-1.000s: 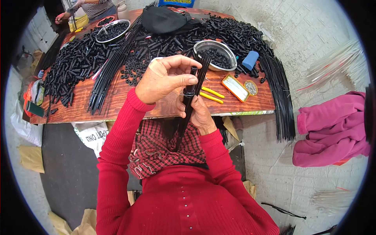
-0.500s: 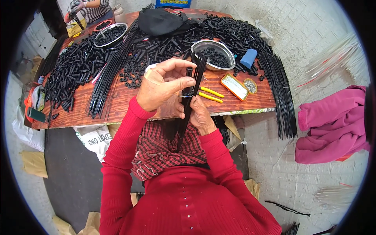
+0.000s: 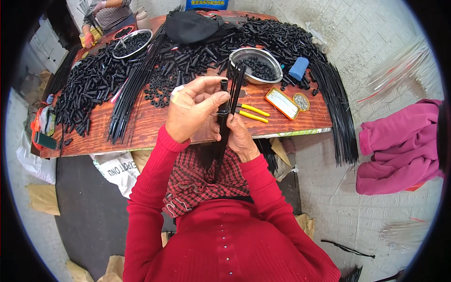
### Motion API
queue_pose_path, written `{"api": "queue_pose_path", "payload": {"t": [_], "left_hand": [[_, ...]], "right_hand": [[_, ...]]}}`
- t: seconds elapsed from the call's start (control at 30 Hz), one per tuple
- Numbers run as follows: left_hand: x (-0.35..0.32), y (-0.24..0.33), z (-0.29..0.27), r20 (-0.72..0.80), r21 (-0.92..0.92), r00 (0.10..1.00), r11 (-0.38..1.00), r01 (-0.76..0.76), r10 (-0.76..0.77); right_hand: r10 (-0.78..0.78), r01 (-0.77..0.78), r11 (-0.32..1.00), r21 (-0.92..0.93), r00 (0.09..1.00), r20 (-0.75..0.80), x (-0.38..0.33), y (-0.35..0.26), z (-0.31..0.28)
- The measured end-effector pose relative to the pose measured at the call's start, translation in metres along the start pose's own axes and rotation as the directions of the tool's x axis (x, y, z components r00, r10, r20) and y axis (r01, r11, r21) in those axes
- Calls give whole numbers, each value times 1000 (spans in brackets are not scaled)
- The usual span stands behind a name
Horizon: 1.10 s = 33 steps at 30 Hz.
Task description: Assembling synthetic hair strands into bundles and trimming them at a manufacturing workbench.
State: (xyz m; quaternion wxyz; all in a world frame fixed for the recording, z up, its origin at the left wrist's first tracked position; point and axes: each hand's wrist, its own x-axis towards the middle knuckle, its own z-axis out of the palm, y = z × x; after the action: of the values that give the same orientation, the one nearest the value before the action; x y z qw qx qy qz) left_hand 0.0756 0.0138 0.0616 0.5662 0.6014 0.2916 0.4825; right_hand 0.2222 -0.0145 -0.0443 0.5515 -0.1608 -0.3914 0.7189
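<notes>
Over the near edge of the wooden table (image 3: 150,127), mid-frame, a bundle of thin black rods (image 3: 224,136) runs almost vertically, tips toward the metal bowl (image 3: 242,55), tails down at the checked lap cloth (image 3: 197,181). The right hand (image 3: 242,138) wraps closed around it from below. Directly above, the left hand (image 3: 192,110) pinches a short black sleeve (image 3: 223,96) fingertip-tight, in line with the rods.

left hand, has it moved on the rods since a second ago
Yes, slightly. The left hand has shifted right toward the metal bowl, its fingertips now pinching the black sleeve on the rods.
</notes>
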Motion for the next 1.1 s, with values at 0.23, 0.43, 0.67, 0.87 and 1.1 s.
{"api": "queue_pose_path", "payload": {"t": [0.23,0.43,0.67,0.87,1.1], "left_hand": [[-2,-13,-11,1,-101,1000,995,7,-7],[-10,-17,-5,-12,-125,996,988,90,-92],[-26,-16,-1,8,-295,978,934,203,-210],[-33,-24,4,-68,-183,988,975,127,-142],[-38,-24,15,-162,-97,981,991,89,-104]], "right_hand": [[-12,12,1000,2,1000,-29,0,-2,4],[-18,19,999,43,999,-33,1,1,0],[-39,41,999,30,998,-55,-2,1,-5],[-28,29,1000,9,994,-105,-1,3,-6],[-61,62,998,1,988,-143,0,2,1]]}}
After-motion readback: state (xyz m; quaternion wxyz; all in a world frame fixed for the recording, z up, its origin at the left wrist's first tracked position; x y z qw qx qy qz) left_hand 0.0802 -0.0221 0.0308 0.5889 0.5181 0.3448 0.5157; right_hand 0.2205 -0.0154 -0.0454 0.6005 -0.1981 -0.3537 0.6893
